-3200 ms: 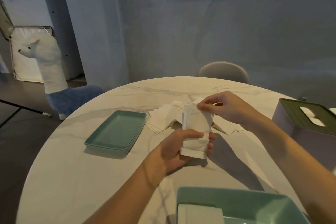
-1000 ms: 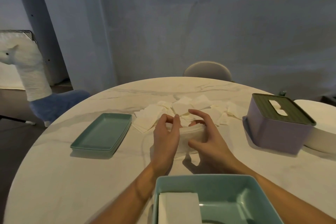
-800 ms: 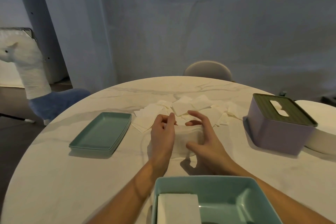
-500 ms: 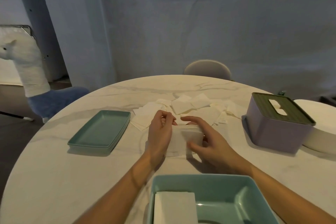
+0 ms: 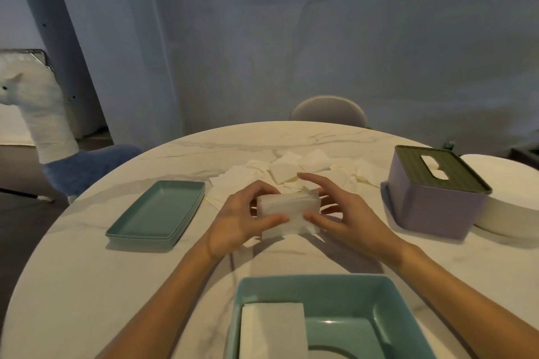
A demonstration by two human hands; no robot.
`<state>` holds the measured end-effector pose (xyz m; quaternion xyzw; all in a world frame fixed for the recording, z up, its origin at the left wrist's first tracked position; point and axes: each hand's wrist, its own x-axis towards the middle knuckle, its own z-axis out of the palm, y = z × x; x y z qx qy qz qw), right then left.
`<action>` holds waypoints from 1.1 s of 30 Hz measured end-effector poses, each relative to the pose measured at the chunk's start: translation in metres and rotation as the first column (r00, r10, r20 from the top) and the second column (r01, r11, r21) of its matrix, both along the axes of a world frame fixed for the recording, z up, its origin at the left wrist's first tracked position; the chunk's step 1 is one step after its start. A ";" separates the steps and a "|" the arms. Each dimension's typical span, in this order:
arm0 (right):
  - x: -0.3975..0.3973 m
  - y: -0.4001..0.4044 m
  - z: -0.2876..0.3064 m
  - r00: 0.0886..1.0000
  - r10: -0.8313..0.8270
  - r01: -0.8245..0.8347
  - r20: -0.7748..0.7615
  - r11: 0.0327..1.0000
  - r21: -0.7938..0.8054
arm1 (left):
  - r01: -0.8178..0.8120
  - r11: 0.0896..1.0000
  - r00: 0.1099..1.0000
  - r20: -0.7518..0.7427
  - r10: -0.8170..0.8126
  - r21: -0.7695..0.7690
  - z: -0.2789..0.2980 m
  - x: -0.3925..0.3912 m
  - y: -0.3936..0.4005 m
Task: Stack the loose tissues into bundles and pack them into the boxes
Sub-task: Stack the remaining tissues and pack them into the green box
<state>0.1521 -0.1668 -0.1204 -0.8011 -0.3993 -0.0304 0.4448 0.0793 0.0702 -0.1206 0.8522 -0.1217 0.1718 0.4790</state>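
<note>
The soft white tissue bundle is sitting on the round marble table, just beyond the open teal plastic box nearest me. I am gripping its ends, left hand curled round one, right hand pinching the other with fingers half spread. Being light and floppy, it probably needs squeezing at both ends; loose white tissues are lying farther back.

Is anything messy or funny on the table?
Yes: loose tissues lie scattered at odd angles beyond the hands. The bundle, held between the left hand and right hand, has slightly ragged edges.
</note>
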 end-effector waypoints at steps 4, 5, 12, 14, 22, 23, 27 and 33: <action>0.002 -0.004 -0.003 0.997 0.000 0.008 0.073 0.994 -0.110 | -0.007 0.998 0.999 -0.049 0.004 -0.057 0.002 -0.001 0.004; 0.003 -0.005 -0.004 0.995 -0.002 0.015 0.095 0.991 -0.135 | -0.010 0.998 0.998 -0.061 0.007 -0.057 0.002 -0.001 0.004; -0.005 -0.002 0.018 0.996 -0.075 0.073 -0.054 0.997 -0.037 | -0.098 0.995 0.995 0.001 0.098 0.021 0.016 -0.005 -0.005; -0.014 -0.005 0.034 0.978 -0.045 0.062 -0.203 0.995 0.075 | -0.129 0.991 0.992 0.002 0.129 0.025 0.032 -0.011 -0.012; -0.067 -0.043 0.097 0.907 0.108 -0.022 -0.407 0.977 0.211 | -0.168 0.979 0.976 -0.162 0.149 -0.113 0.098 -0.084 -0.059; -0.073 -0.047 0.106 0.904 0.084 -0.021 -0.420 0.988 0.151 | -0.155 0.979 0.968 -0.219 0.123 -0.135 0.104 -0.095 -0.064; -0.091 -0.053 0.122 0.946 -0.064 -0.016 -0.318 0.970 -0.243 | -0.102 0.994 0.901 -0.427 0.074 -0.043 0.105 -0.134 -0.080; -0.111 -0.057 0.126 0.961 -0.090 -0.072 -0.260 0.830 -0.553 | 0.003 0.999 0.849 -0.528 0.026 0.053 0.086 -0.164 -0.101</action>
